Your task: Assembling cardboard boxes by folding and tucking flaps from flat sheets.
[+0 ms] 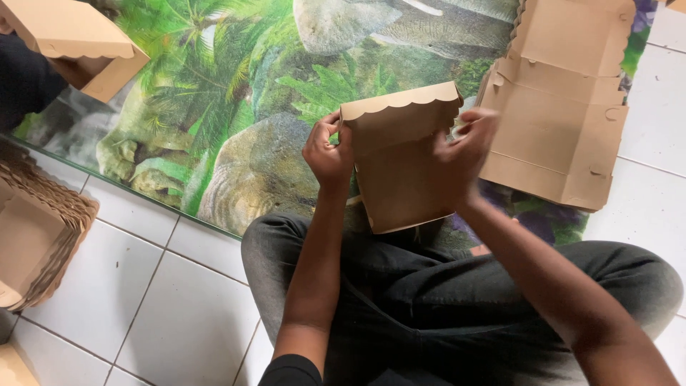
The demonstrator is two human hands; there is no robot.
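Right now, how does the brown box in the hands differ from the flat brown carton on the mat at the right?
The folded box is held up by the left hand and right hand; the flat carton lies untouched on the mat. The folded box has standing walls; the flat carton is spread open. Both are brown cardboard.

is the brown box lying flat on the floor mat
No, both the left hand and the right hand hold the folded brown box up above the lap.

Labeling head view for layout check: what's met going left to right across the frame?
Nested stack of brown boxes → left hand → brown box with scalloped flap held up in both hands → right hand → flat unfolded box blanks on the mat → white tile floor.
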